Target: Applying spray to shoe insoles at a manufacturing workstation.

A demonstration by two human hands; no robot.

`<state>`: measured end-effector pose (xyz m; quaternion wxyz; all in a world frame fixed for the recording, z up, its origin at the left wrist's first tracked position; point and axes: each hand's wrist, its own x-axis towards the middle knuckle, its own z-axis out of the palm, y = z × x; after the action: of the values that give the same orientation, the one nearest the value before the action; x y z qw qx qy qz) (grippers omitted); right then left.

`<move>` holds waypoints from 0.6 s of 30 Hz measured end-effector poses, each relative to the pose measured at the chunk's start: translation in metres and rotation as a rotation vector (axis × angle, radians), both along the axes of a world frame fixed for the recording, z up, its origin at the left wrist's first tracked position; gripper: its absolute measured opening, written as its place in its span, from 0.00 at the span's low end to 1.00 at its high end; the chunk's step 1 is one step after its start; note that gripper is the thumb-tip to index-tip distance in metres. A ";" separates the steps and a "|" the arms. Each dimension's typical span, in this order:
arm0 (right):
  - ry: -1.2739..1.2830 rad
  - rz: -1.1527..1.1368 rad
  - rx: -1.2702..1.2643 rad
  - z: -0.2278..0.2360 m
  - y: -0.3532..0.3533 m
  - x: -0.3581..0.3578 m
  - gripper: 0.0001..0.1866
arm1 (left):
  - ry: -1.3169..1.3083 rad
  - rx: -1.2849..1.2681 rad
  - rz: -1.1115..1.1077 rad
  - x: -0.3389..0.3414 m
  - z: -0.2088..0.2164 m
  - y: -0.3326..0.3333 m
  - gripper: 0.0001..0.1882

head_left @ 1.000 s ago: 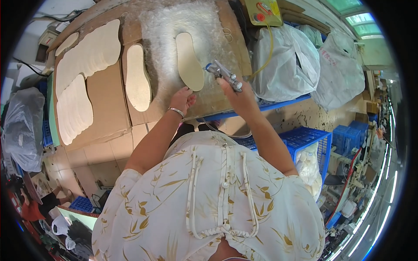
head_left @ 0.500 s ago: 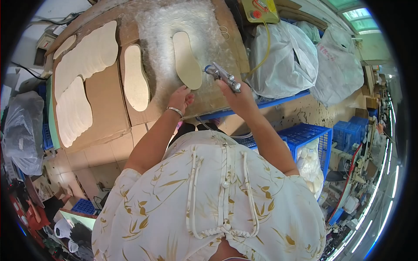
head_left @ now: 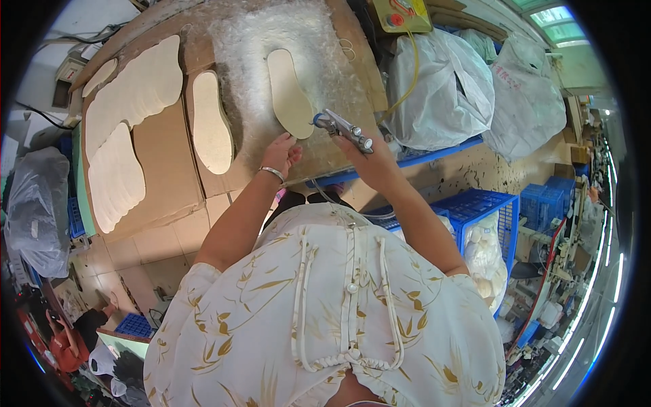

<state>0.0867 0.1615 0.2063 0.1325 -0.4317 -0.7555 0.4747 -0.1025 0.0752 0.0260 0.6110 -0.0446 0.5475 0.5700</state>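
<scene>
My left hand (head_left: 279, 152) is closed at the heel end of a cream insole (head_left: 288, 95), fingertips pinching its lower edge. That insole lies on a patch of cardboard crusted with whitish residue. In my right hand (head_left: 373, 159) is a metal spray gun (head_left: 342, 129), its blue-ringed nozzle beside the insole's right edge near the heel. A small stack of insoles (head_left: 212, 122) rests left of the residue patch. Farther left, overlapping rows of insoles (head_left: 135, 85) are fanned out over brown cardboard (head_left: 166, 156).
White plastic bags (head_left: 441, 91) stand right of the table, with a yellow-green container (head_left: 401, 15) and its yellow hose behind. A blue crate (head_left: 481, 203) holding bagged white items is at my right. Grey plastic bag (head_left: 39, 210) sits at far left. A person in red (head_left: 68, 349) is at lower left.
My right hand and the spray gun have shifted slightly left and down, bringing the nozzle closer to the insole's heel edge. My left hand stays at the heel.
</scene>
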 end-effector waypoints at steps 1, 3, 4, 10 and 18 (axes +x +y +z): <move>0.036 -0.004 0.011 -0.003 -0.001 0.000 0.16 | -0.008 0.006 0.005 0.000 0.000 0.000 0.25; 0.072 -0.010 0.022 -0.002 -0.002 0.000 0.16 | -0.017 0.012 0.009 0.000 -0.001 0.000 0.25; 0.058 -0.061 -0.026 0.003 -0.001 -0.002 0.16 | -0.015 0.001 0.013 0.000 0.000 0.000 0.25; 0.010 -0.020 0.044 -0.007 -0.006 0.005 0.16 | -0.011 0.000 -0.015 -0.003 -0.003 -0.002 0.25; 0.013 -0.037 0.057 -0.009 -0.010 0.009 0.17 | -0.009 -0.036 0.000 -0.002 -0.006 -0.004 0.25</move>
<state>0.0958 0.1511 0.1973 0.1585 -0.4385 -0.7597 0.4533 -0.1041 0.0708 0.0196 0.6125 -0.0584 0.5548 0.5600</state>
